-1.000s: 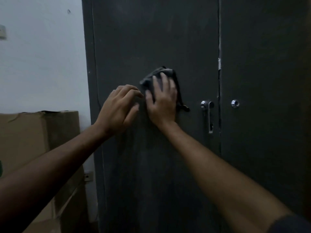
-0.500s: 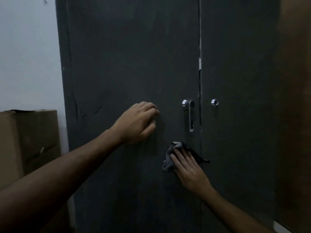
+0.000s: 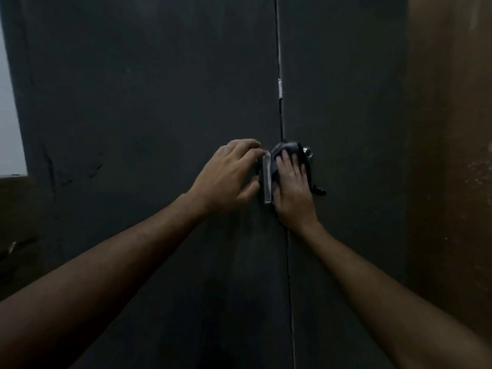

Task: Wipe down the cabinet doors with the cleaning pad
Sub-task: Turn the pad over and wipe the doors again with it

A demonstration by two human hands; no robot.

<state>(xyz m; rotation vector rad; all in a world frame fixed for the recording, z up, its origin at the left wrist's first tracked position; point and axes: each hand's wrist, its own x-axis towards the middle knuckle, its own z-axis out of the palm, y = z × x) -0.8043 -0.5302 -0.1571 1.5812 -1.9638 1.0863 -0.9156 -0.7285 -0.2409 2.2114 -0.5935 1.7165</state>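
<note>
Two dark grey cabinet doors fill the view, the left door [image 3: 149, 107] and the right door [image 3: 343, 102], split by a thin vertical seam. My right hand [image 3: 291, 190] lies flat with straight fingers on the dark grey cleaning pad [image 3: 288, 150], pressing it against the seam beside the metal handle [image 3: 267, 179]. The pad's black cord [image 3: 318, 190] hangs to the right. My left hand [image 3: 229, 177] rests against the left door just left of the handle, fingers bent at the handle's top. A round lock [image 3: 308, 151] peeks out above the pad.
A brown wooden panel [image 3: 450, 155] stands along the right edge. A strip of white wall [image 3: 10, 115] and a cardboard box [image 3: 16, 222] show at the far left. The left door has scratches [image 3: 80, 169] near its left edge.
My right hand slid the pad down from the left door, then up and right onto the seam by the handle. My left hand moved right to the handle. The view shifted right.
</note>
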